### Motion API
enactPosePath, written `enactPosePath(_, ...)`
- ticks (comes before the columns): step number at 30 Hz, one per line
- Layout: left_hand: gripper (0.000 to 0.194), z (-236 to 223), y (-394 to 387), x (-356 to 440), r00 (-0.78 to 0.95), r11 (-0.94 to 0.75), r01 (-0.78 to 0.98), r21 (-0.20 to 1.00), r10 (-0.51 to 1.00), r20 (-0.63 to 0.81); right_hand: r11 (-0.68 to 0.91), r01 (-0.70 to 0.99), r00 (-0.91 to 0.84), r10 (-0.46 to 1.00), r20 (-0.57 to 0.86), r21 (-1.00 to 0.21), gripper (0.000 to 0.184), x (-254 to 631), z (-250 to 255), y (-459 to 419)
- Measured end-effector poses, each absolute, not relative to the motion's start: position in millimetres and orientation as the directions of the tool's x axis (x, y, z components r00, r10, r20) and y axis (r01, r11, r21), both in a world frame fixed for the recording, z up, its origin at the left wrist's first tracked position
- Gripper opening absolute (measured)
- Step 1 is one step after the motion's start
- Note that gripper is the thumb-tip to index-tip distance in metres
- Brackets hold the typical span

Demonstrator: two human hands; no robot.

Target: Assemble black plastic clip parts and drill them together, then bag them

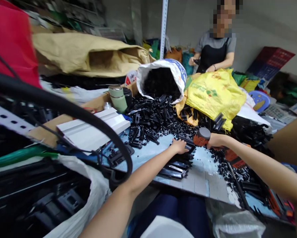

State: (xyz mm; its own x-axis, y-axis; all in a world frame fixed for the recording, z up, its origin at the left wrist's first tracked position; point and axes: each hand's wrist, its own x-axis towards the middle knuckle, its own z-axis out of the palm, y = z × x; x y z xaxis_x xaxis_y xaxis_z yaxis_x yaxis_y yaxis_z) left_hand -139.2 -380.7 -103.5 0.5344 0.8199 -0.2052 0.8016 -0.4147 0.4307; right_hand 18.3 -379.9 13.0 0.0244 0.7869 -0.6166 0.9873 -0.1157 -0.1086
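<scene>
My right hand [214, 140] is wrapped round an orange and dark-grey cordless drill [201, 138]. The rounded rear of the drill faces me. My left hand [179, 146] is closed over a long black plastic part [185, 138] just left of the drill; the fingertips are partly hidden. Below that hand lies a stack of long, glossy black plastic strips [174, 168] near the table's front edge. Loose small black parts and silvery screws [185, 129] are heaped just beyond both hands.
A white sack [180, 71] spills black parts onto the blue-grey table [148, 150]. A yellow bag [215, 94] lies behind the drill. A green flask [118, 100] stands back left. A black curved tube [89, 115] crosses the left foreground. Another person [214, 53] stands across the table.
</scene>
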Motion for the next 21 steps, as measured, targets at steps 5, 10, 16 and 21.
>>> enactPosePath(5, 0.056, -2, -339, -162, 0.272, -0.361, 0.774, 0.52, 0.931, 0.242, -0.065, 0.996, 0.001, 0.74, -0.673, -0.069, 0.015, 13, 16, -378)
enactPosePath(10, 0.057, 74, -309, -173, 0.102, -0.408, 0.719, 0.563, 0.863, 0.495, -0.017, 0.999, 0.042, 0.713, -0.7, 0.042, 0.01, 0, 17, -370)
enactPosePath(16, 0.049, -3, -387, -161, 0.333, -0.377, 0.815, 0.439, 0.926, 0.177, 0.01, 0.997, 0.042, 0.719, -0.694, 0.071, 0.01, -5, 18, -371)
enactPosePath(21, 0.047, -123, -450, -151, 0.529, -0.467, 0.769, 0.437, 0.848, -0.023, 0.025, 0.999, 0.01, 0.714, -0.7, 0.039, 0.015, 1, 16, -369)
